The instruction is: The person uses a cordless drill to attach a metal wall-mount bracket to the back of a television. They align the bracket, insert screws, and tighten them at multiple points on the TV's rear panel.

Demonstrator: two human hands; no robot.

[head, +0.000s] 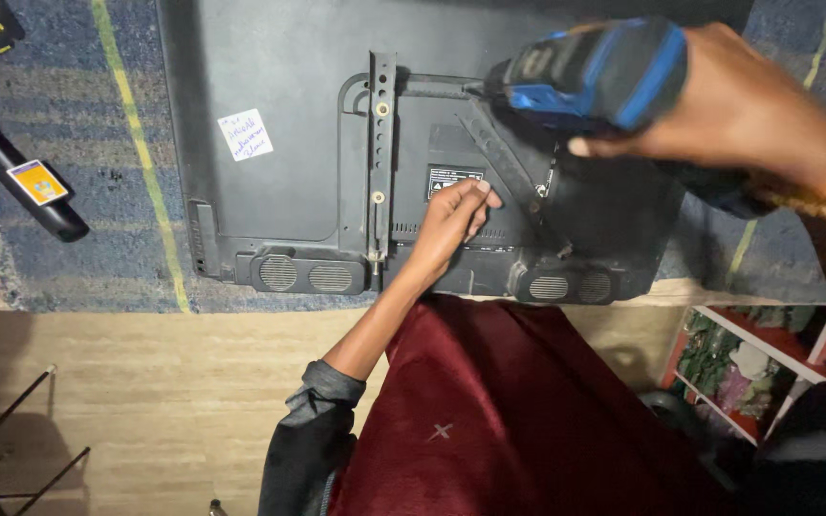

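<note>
**Power driver held over the back of a face-down television**

At the far left a black handset [23, 179] with a small orange and blue sticker is seen lying on the blue striped rug [69, 86], well apart from the work. The television [270, 162] lies screen-down on that rug, its dark back panel upward, with a white handwritten note [245, 134] stuck to the left part of it. A vertical metal bracket [380, 153] is fixed near the middle, and oval speaker grilles [304, 275] are set along the near edge.

The left hand [453, 222] is laid on the back panel just right of the bracket, beside a printed label; its fingers are curled and pressed to the panel, and nothing is seen gripped in it. A second, slanted bracket arm [504, 162] runs to the right of this hand. Further right, the blue and black power driver [595, 75] is clasped by the right hand [738, 110], whose grip is closed around the body, the nose pointing at the top of the bracket frame. A dark red cloth [518, 411] covers the lap in the near middle.

Slipping of the bit off the screw head is judged the main risk, since the driver is held at a slant; the panel could be scratched or the screw stripped. The left fingers lie close to the slanted arm and could be nipped if it shifts.
</note>
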